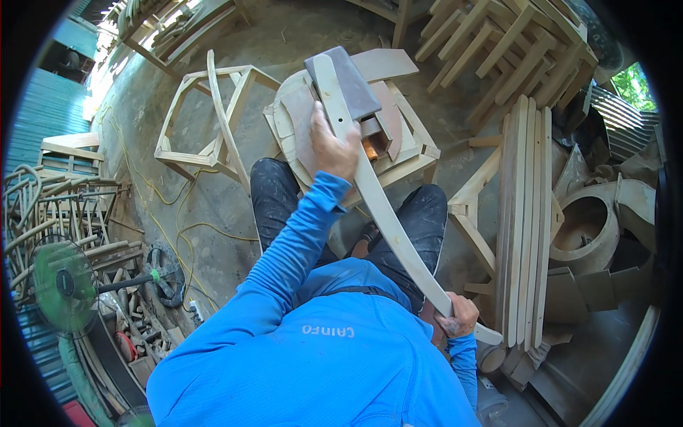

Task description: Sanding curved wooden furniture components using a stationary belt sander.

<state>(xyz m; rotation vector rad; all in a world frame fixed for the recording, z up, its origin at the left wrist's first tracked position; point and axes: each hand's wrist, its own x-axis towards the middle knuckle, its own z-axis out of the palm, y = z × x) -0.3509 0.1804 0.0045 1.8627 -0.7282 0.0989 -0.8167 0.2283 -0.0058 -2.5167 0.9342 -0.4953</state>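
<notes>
Both my hands hold a long, gently curved wooden slat [388,213] that slants from the workstand down past my right side. My left hand [334,146] is closed round its upper part, just below a small dark hole. Near the lower end, my right hand [459,315] grips the slat with fingers wrapped over it. The slat's top end lies against a flat purple-grey rectangular pad [364,89]. Under that pad a box-like part and a bit of orange show; what they belong to is partly hidden. This all rests on a low wooden stand [413,165] between my knees, layered with thin boards.
Left of the stand is an open wooden frame [167,135] with a curved slat leaning on it. A yellow cord [186,242] runs over the floor near a green fan [65,285]. Several long slats [523,228] lie to my right; stacked frames [512,50] stand behind.
</notes>
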